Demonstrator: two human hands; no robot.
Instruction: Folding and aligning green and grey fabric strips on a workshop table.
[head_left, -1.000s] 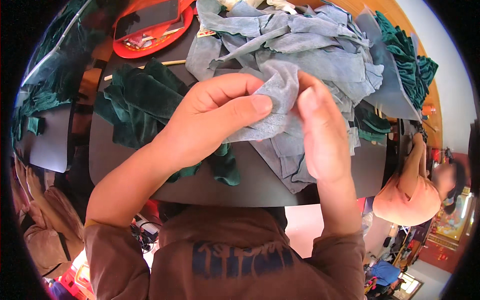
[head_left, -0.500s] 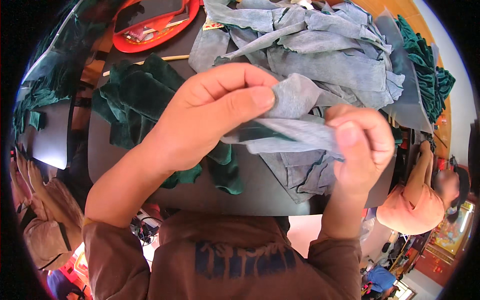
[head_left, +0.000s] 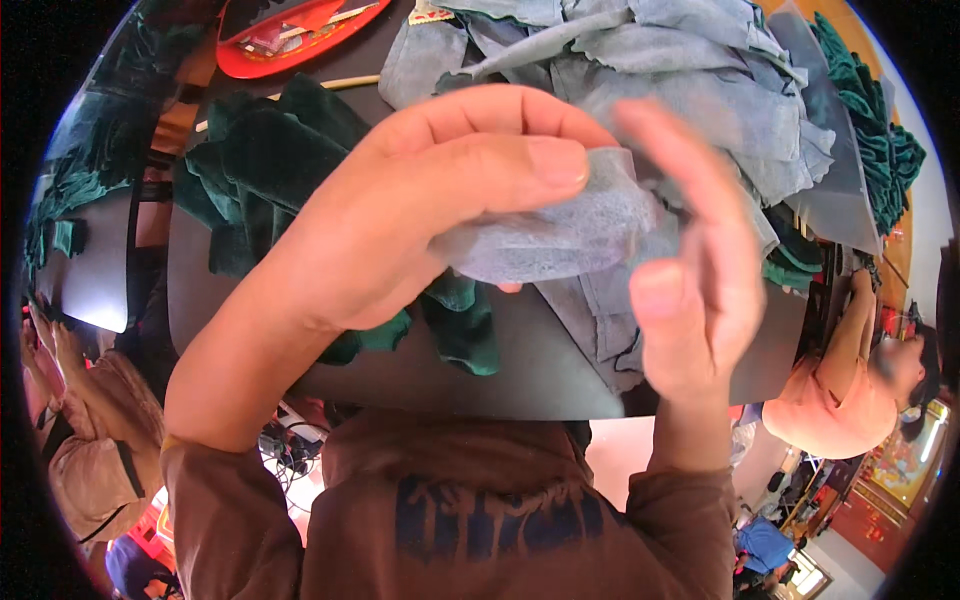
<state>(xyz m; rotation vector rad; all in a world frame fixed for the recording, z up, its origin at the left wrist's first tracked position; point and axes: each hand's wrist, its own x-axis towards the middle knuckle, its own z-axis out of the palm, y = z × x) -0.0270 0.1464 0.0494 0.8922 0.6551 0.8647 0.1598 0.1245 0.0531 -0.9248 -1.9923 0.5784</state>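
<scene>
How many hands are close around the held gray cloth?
2: the left hand, pinching the gray cloth, and the right hand, open, on its right.

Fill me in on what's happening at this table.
The person in the brown shirt pinches a grey-blue cloth piece in the left hand. The right hand is open beside it, blurred, thumb apart from the fingers; whether it touches the cloth is unclear. On the dark table lie grey-blue fabric strips beyond the hands and dark green velvet pieces to the left.
</scene>
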